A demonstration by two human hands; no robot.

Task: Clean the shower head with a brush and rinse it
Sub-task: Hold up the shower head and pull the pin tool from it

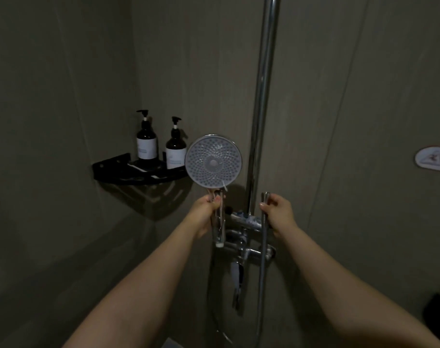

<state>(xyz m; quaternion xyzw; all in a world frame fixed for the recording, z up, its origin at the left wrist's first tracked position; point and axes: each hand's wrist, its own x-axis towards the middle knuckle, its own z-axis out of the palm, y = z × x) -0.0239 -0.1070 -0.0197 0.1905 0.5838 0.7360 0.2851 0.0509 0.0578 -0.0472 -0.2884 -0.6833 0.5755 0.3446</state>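
Observation:
The round chrome shower head [213, 162] is held upright, its grey nozzle face turned toward me. My left hand [206, 214] is closed around its chrome handle below the disc. The handle's lower end is bare, with no hose on it. My right hand [279, 213] grips the metal hose [263, 247] just under its free end fitting, a little to the right of the handle. The hose hangs down and loops toward the floor. No brush is in view.
A chrome riser pipe [263, 96] runs up the wall above the mixer valve [246, 243]. A black corner shelf [136, 172] at the left carries two dark pump bottles [146, 144]. A white warning sticker [434, 159] is on the right wall. The room is dim.

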